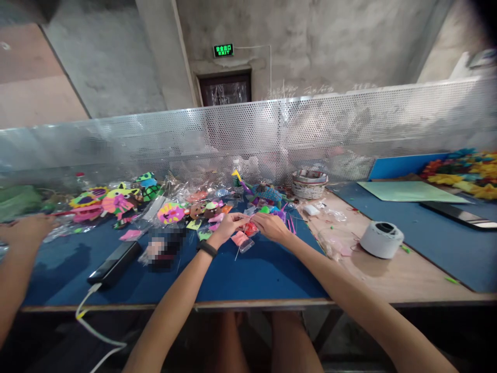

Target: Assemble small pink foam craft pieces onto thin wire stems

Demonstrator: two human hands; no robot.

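My left hand point(230, 227), with a dark band on its wrist, and my right hand point(272, 227) meet near the middle of the blue table. Both are closed in a pinch at the top of a small clear plastic bag point(248, 244). A salmon-coloured piece point(239, 238) and a red piece point(251, 228) show at the bag, below my fingertips. A thin pale strand point(236, 253) hangs down beside it. Just beyond my hands lie purple strips point(290, 224) and small bright foam pieces. The exact contents of my fingertips are too small to make out.
Colourful foam animal shapes point(121, 201) and clear wrappers crowd the back left. A black power bank point(115, 263) with a white cable lies in front. Another person's hand point(29, 228) reaches in at left. A basket point(309, 185), a white tape roll point(382, 240) and a phone point(460, 214) are at right.
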